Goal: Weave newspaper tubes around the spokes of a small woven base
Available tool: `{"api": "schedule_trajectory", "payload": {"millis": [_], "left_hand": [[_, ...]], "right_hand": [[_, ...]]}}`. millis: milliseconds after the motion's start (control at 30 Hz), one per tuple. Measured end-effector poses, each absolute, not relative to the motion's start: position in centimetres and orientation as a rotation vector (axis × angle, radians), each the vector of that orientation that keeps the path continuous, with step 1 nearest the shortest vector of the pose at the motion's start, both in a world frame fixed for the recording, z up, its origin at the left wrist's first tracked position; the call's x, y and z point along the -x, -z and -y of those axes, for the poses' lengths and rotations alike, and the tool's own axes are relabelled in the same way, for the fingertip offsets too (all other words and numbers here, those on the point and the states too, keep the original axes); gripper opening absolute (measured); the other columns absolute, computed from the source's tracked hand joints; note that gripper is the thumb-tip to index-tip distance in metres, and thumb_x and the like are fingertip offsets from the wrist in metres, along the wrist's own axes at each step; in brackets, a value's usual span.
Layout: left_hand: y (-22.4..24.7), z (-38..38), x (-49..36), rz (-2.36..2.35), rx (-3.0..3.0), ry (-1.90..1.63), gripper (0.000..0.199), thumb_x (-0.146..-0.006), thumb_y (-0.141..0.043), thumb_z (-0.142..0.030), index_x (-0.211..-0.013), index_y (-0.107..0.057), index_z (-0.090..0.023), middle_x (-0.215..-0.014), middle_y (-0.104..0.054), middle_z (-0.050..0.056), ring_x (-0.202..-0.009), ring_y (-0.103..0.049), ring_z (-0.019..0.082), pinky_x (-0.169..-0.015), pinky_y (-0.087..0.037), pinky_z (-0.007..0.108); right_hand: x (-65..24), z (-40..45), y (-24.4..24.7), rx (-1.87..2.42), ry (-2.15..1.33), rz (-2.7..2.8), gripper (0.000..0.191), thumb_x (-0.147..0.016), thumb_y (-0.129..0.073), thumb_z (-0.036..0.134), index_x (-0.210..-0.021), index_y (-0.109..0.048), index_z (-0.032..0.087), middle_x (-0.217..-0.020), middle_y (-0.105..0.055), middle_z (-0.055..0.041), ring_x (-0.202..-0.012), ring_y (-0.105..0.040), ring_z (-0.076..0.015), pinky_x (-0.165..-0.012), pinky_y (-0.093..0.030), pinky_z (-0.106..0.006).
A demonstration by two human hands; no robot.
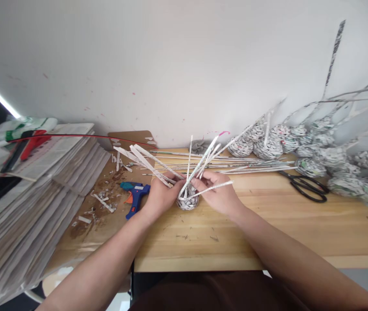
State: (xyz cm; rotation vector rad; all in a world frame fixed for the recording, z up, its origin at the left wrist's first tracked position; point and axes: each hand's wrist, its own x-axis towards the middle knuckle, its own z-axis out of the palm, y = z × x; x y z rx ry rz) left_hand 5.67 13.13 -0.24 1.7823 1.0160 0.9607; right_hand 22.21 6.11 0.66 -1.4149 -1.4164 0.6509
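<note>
A small round woven piece of rolled newspaper [187, 203] rests on the wooden table in front of me, with several loose paper tubes [203, 160] fanning upward from its top. My left hand [164, 192] is closed on its left side, the thumb pressed near the rim where the tubes come out. On the opposite side my right hand [218, 192] pinches the tubes close to the weave. One tube sticks out to the right across that hand. The fingertips behind the tubes are partly hidden.
Loose paper tubes [251, 164] lie behind my hands. A blue glue gun [136, 198] and paper scraps [104, 203] are on the left, beside a tall newspaper stack [41, 207]. Black scissors [309, 188] and several woven paper balls [268, 147] sit on the right.
</note>
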Motion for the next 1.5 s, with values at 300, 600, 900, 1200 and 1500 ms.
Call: {"api": "schedule_trajectory", "payload": {"millis": [300,600,900,1200,1500], "left_hand": [[0.8,-12.4,-6.4,-0.968,-1.763,-1.07,0.016,-0.08,-0.071,-0.029,-0.089,-0.078,-0.017,-0.086,-0.078,0.004,-0.079,-0.072,0.02,-0.075,-0.057,0.029],[0.4,-11.8,-6.8,-0.936,-1.706,-1.047,0.015,-0.08,-0.068,-0.026,-0.087,-0.076,-0.015,-0.082,-0.079,0.005,-0.074,-0.072,0.02,-0.07,-0.057,0.029],[0.6,-12.5,-6.4,-0.955,-1.738,-1.139,0.015,-0.082,-0.068,-0.029,-0.087,-0.076,-0.017,-0.084,-0.078,0.005,-0.078,-0.072,0.02,-0.075,-0.057,0.03],[0.2,-12.4,-6.3,-0.948,-1.704,-1.027,0.018,-0.079,-0.071,-0.03,-0.089,-0.077,-0.017,-0.085,-0.079,0.006,-0.077,-0.073,0.021,-0.073,-0.057,0.03],[-0.2,-12.0,-6.4,-0.885,-1.704,-1.144,0.014,-0.08,-0.071,-0.028,-0.085,-0.077,-0.017,-0.087,-0.079,0.006,-0.081,-0.073,0.022,-0.077,-0.058,0.031]], "right_hand": [[-21.4,-6.9,-0.5,1.257,-0.884,0.896,0.012,-0.073,-0.069,0.027,-0.08,-0.062,0.019,-0.065,-0.062,0.0027,-0.057,-0.056,-0.0129,-0.052,-0.043,-0.024],[-21.8,-6.0,-2.3,0.983,-0.681,0.857,0.016,-0.083,-0.072,0.034,-0.086,-0.061,0.023,-0.062,-0.057,0.0063,-0.049,-0.048,-0.0091,-0.05,-0.044,-0.024],[-21.9,-5.4,-2.2,0.892,-1.109,0.99,0.062,-0.074,-0.073,0.068,-0.111,-0.064,0.019,-0.084,-0.073,-0.0062,-0.075,-0.069,-0.0204,-0.065,-0.055,-0.031],[-22.8,-6.3,-2.6,1.213,-1.176,0.832,0.047,-0.062,-0.086,0.047,-0.094,-0.068,0.018,-0.071,-0.071,-0.0016,-0.057,-0.067,-0.0175,-0.045,-0.046,-0.024],[-22.2,-6.2,-1.6,1.278,-0.83,0.989,0.022,-0.078,-0.073,0.037,-0.082,-0.058,0.021,-0.071,-0.066,0.0015,-0.055,-0.06,-0.013,-0.051,-0.049,-0.025]]}}
